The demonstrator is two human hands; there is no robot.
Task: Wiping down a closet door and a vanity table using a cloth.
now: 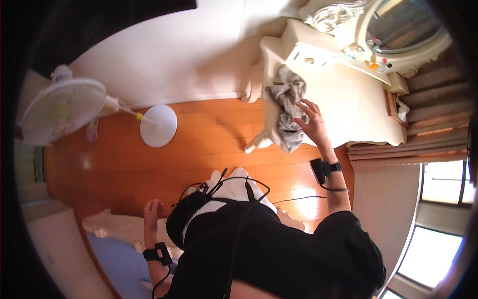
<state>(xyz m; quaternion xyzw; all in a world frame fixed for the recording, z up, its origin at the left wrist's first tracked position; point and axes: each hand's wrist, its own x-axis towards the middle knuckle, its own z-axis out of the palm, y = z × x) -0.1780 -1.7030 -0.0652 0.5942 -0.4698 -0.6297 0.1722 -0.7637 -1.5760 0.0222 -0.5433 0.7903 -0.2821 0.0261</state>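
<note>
A crumpled grey cloth (290, 93) lies along the left end of a cream dressing table (347, 101), partly hanging over its near edge. My right hand (313, 121) is at the right side of the cloth with fingers spread. Its fingertips overlap the cloth in the picture, and whether they touch it I cannot tell. Low on the left, my left hand (152, 211) hangs beside my body, above the wooden floor, with its fingers curled in and nothing seen in them.
A white pedestal fan (63, 112) stands at left on a round base (158, 126). Small bottles (373, 64) and a tissue box (396, 106) are on the dressing table, under an oval mirror (407, 26). Brown curtains (429, 123) hang at right. A black cable (298, 198) trails beside me.
</note>
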